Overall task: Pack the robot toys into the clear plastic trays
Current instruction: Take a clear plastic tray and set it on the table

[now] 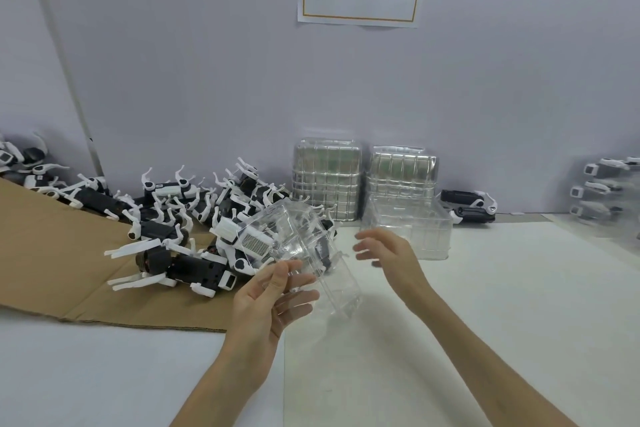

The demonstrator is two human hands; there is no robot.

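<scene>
**Clear tray held tilted above the bench, toys not yet picked**

A clear tray (306,246) is held in the air over the near edge of the bench (519,305), tipped on a slant, just in front of the pile of robot toys (194,218) that lies on the cardboard sheet (52,253). The pile shows through its walls, so whether anything already sits inside cannot be told.

The tray is judged to be very light, thin-walled and springy. It is likely to flex or crackle if squeezed mid-wall, and to slip if pinched loosely, so it is best taken at a rim or corner, where the moulding is stiffer. The toys look like hard plastic with thin white legs that stick out. They are better lifted by the black body than by a leg, since the legs are tangled in the pile and could snag or snap.

The left hand (266,302) is raised palm-up from below. Its grip is closed on the tray's lower edge, with the thumb on the near face and the fingers seen through the plastic behind. The right hand (384,253) is held level just beside the tray, its fingers loosely spread and nothing in its grip. Behind it a second empty tray (412,229) stands on the bench, and stacked trays (327,180) are set against the wall.
</scene>
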